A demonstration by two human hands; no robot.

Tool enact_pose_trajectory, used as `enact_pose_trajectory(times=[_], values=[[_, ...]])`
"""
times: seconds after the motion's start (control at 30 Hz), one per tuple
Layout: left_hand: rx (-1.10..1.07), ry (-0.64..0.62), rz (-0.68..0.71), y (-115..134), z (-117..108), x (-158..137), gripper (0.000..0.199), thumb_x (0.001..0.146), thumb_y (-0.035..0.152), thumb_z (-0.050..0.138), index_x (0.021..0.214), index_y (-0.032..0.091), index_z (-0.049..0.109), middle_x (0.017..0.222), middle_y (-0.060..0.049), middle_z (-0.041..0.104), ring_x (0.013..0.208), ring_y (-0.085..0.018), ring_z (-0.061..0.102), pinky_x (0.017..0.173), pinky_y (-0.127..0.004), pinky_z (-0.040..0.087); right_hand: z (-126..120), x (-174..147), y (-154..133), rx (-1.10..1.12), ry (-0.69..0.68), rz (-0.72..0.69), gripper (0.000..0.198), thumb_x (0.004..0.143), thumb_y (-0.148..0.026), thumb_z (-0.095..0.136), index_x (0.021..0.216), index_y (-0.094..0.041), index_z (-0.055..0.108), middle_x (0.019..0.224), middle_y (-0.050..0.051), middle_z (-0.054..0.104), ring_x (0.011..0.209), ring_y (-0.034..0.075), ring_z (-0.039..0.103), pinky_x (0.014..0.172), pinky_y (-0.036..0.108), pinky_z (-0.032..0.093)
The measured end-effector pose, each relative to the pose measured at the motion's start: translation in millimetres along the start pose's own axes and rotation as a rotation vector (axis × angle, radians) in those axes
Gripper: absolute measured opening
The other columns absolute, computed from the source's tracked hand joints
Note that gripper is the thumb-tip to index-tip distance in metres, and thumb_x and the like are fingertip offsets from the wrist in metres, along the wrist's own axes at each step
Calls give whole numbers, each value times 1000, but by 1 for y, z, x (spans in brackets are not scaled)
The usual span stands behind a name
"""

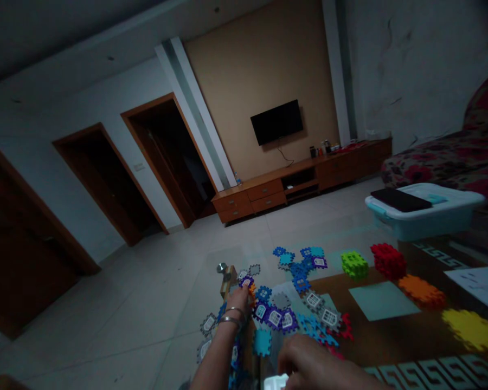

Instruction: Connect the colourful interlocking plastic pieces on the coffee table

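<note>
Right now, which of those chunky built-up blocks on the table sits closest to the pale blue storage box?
The red block. It sits just below the storage box, farther back than the green block to its left, the orange block and the yellow block.

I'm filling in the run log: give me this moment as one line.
left hand: on purple tile at table edge | right hand: near white piece, grip unclear | loose tiles between

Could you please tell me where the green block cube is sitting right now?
In the head view the green cube sits on the glass table, right of centre, just left of the red cube and right of the scattered blue tiles.
</note>
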State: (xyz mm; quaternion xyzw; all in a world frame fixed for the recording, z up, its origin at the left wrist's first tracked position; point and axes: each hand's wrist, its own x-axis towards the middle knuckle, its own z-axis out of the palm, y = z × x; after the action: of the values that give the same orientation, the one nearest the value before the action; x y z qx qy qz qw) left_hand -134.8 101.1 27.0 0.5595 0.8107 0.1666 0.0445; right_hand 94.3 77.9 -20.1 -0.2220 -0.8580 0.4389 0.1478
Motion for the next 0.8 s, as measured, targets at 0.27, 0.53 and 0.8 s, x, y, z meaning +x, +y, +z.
enact_pose_trajectory(times=[0.27,0.53,0.8], values=[[117,-25,15,-14,-30,-12,21,69,22,65,91,24,66,102,-10,72,114,-38,58,101,-53,38,-45,91,7,-190,164,128,24,74,-10,58,84,-19,78,87,6,76,87,23,67,80,31,47],[77,-142,-37,-35,-35,-72,31,75,29,57,104,24,64,107,-8,69,107,-30,61,92,-42,46,-16,166,-2,-124,180,75,45,64,0,58,100,-18,78,112,8,74,111,28,62,93,29,43],[-261,105,24,-42,6,-108,42,74,20,50,115,16,56,113,-10,64,113,-22,60,102,-29,46,-2,166,-16,-4,85,253,20,80,-18,57,79,-15,76,70,5,73,74,21,68,69,26,50]])
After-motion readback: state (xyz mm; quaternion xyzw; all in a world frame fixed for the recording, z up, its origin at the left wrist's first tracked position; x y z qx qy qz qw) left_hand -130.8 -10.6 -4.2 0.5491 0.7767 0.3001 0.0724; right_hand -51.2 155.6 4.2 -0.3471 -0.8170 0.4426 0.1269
